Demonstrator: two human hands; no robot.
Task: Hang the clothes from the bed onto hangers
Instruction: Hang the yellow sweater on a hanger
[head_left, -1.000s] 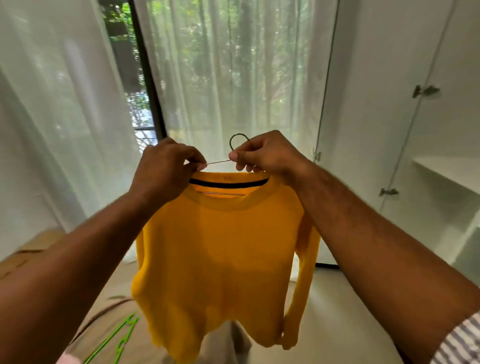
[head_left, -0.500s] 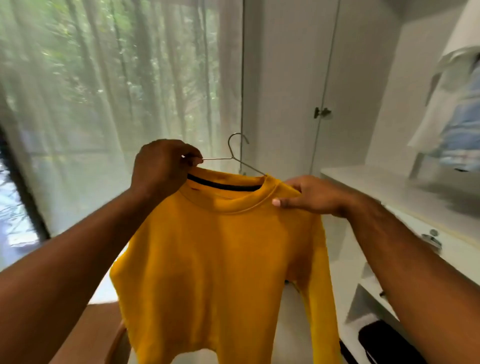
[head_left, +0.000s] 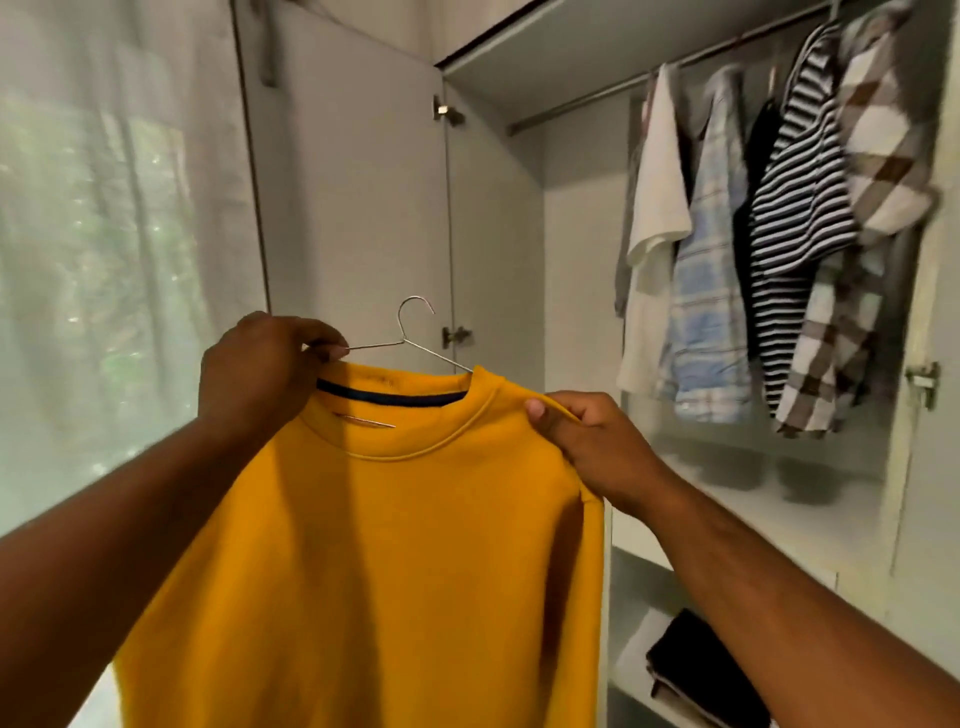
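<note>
The yellow sweatshirt (head_left: 395, 545) occupies the centre and lower centre of the frame, held up in the air in front of an open wardrobe (head_left: 571, 260). It sits on a wire hanger (head_left: 402, 340); the hook rises clear above the collar, and one wire arm enters the neck opening at the right.

The left hand (head_left: 260, 374), at centre left, has its fingers curled and pinches the exposed left arm of the hanger at the sweatshirt's shoulder. The right hand (head_left: 592, 447), at centre right, grips the fabric of the other shoulder, thumb on top.

In the upper right, a rail (head_left: 597, 98) carries a white shirt (head_left: 654, 218), a pale blue checked shirt (head_left: 706, 291), a striped top (head_left: 795, 208) and a brown checked shirt (head_left: 878, 130). A shelf (head_left: 779, 514) lies below them. A folded dark cloth (head_left: 701, 670) rests at lower right. A sheer curtain (head_left: 104, 260) fills the left side.
</note>
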